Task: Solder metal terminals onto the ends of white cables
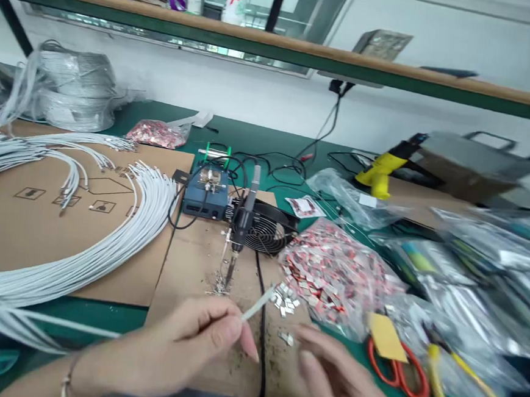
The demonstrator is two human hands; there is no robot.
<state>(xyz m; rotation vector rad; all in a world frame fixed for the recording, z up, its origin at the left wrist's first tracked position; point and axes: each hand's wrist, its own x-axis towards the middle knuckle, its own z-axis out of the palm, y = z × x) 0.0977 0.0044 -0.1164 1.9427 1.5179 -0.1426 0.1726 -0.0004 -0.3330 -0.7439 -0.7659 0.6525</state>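
Protruding white cable end (pixel 258 303): in left hand (pixel 203 334), over the cardboard mat (pixel 195 266); slants up and away, tip beside the loose metal pieces (pixel 286 300). Contact with them: can't tell from where I stand.
Left fingers: narrow, thumb and forefinger pinching cable, short length sticking out.
Right hand (pixel 343 376): thumb and forefinger apart, loosely curled, nothing seen between; blurred.
Single metal piece (pixel 286 338): on mat, just beside right fingertips; touch unclear.
Cable handling, my call: pinch close to the tip so it doesn't swing, keep it from rolling between the fingers; pick metal pieces up singly, by the edges, checking which way round they sit.
Soldering iron (pixel 245 218): tip down, beyond the hands; heat unknown, so knuckles and cable jacket should stay off it.
Black cord (pixel 263 351): runs across mat between the hands, could snag a sleeve or shove pieces.
Blue soldering station (pixel 205 191): behind iron, to its left; black fan (pixel 266 232) just right of iron.
Bagged connectors (pixel 332 271): red and silver, right of loose pieces.
Cable bundle (pixel 138 231): curved over cardboard, left.
Red-handled scissors (pixel 420 391): far right, beside yellow-handled pliers (pixel 437 377).
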